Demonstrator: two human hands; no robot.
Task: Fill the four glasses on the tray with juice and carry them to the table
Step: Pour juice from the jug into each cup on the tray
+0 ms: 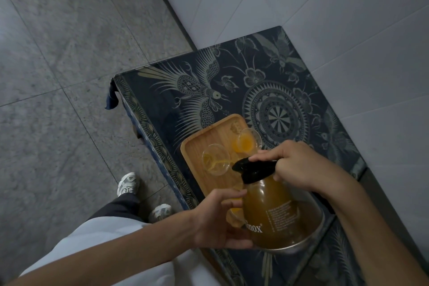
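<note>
A glass jug (276,211) of amber juice with a black lid is tilted over the wooden tray (204,137). My right hand (294,165) grips its black handle and lid; my left hand (222,218) cups the jug's lower side. A thin stream of juice falls from the spout into a clear glass (216,159) on the tray's left part, which holds only a little. Behind it stands a glass (246,141) filled with orange juice. Part of another glass with juice (235,212) shows between my left hand and the jug. The jug hides the tray's near end.
The tray lies on a low table under a dark blue patterned cloth (267,90), set against a white tiled wall (348,18). Grey stone floor (69,53) spreads to the left, with my feet in white sneakers (127,184) beside the table's edge.
</note>
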